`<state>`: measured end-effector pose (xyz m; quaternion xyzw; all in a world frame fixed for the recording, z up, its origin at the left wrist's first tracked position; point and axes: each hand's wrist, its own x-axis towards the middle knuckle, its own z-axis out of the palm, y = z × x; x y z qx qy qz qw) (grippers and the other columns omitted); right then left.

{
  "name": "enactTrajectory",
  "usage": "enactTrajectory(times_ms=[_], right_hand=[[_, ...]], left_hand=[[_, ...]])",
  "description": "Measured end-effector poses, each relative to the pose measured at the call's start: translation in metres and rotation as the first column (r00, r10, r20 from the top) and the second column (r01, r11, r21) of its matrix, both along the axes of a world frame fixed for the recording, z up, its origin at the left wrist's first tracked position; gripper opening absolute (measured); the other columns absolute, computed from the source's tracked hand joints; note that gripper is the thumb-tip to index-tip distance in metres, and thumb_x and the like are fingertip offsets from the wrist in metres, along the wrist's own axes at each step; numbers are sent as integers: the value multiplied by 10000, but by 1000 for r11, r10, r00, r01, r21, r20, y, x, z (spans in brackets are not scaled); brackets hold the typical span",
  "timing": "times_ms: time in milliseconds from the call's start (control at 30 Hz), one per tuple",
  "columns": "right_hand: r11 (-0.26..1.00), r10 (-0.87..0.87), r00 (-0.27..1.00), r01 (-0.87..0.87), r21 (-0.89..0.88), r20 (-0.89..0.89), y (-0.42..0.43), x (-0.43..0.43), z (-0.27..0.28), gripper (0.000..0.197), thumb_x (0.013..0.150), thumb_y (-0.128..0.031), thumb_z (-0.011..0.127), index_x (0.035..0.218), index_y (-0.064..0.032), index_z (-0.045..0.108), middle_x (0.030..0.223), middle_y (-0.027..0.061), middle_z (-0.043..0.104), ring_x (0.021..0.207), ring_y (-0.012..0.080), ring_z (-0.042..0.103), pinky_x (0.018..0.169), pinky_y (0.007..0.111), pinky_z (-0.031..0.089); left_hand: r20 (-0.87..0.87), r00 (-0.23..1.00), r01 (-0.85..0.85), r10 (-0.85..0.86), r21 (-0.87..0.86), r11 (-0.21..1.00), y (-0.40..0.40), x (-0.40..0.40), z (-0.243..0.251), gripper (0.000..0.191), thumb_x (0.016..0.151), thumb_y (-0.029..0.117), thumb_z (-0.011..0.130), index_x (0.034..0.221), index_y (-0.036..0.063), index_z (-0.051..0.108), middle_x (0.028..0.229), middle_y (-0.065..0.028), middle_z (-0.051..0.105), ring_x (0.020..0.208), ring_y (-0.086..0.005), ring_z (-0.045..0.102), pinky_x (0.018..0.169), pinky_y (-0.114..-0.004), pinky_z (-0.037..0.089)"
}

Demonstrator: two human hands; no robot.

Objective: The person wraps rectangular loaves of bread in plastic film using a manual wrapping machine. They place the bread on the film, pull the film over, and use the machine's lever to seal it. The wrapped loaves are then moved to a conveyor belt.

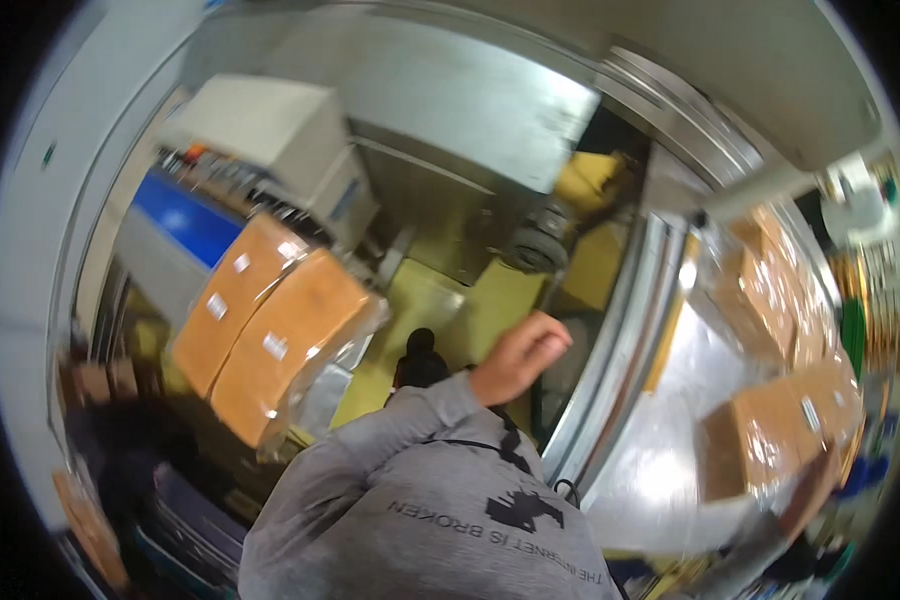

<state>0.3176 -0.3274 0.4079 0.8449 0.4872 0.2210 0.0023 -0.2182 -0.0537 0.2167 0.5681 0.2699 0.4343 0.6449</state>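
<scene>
My left hand (521, 358) is in front of my chest, its fingers curled together and nothing visible in it. Far to the right, my right hand (814, 484) reaches to the near end of a plastic-wrapped pack of brown cartons (769, 435). It appears to touch the wrap, but blur and the pack's edge obscure its fingers. That pack rests on a shiny metal table (645, 465). Behind it on the same table are more wrapped brown cartons (772, 292). To my left, another wrapped pack of cartons (270, 330) bears small white labels, beside a blue conveyor belt (184, 214).
A pale machine housing (259, 124) stands beyond the belt. Ahead are a stainless steel panel (427, 202) and a dark grey motor-like part (538, 238). Metal rails (615, 360) edge the table. The floor (435, 300) is yellow. Dark clutter (195, 502) lies at lower left.
</scene>
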Motion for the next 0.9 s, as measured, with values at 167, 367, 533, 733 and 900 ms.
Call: enactTrajectory(times_ms=[167,367,533,733,900], right_hand=[[678,648,438,39,734,-623,139,-244,3,308,898,-160,439,1104,56,517,1040,126,578,940,220,550,829,310,430],[721,637,-169,-215,659,-752,246,-449,-19,325,897,-184,438,1120,44,504,1087,123,556,986,223,534,866,316,413],[618,490,-501,-378,689,-714,311,-586,19,340,897,-204,437,1133,34,493,1126,122,539,1023,225,520,896,322,399],[615,226,-667,-467,635,-709,327,-842,33,273,894,-224,454,1062,-19,519,995,85,562,886,184,547,759,291,443],[618,290,-809,-250,746,-511,394,-1001,-96,271,898,-193,449,667,-61,501,585,41,499,504,126,487,439,316,396]], left_hand=[[266,946,210,-185,-70,975,-26,-37,19,178,915,173,438,972,20,508,894,-50,531,869,-114,520,786,-260,415],[480,876,81,-50,-43,996,-48,-148,37,216,931,187,402,1062,27,464,1021,-50,504,999,-145,479,866,-270,371],[242,682,-703,690,-44,710,-82,-322,41,217,917,222,409,1014,39,475,952,-42,494,923,-128,470,840,-262,372],[200,-86,-965,976,-262,-31,-119,-513,-132,366,926,307,360,1158,37,450,1131,-86,487,1065,-174,443,953,-308,304],[85,-170,-904,982,-410,-121,-118,-540,-100,577,916,464,278,1354,89,278,1401,-128,273,1285,-241,262,1060,-355,157]])
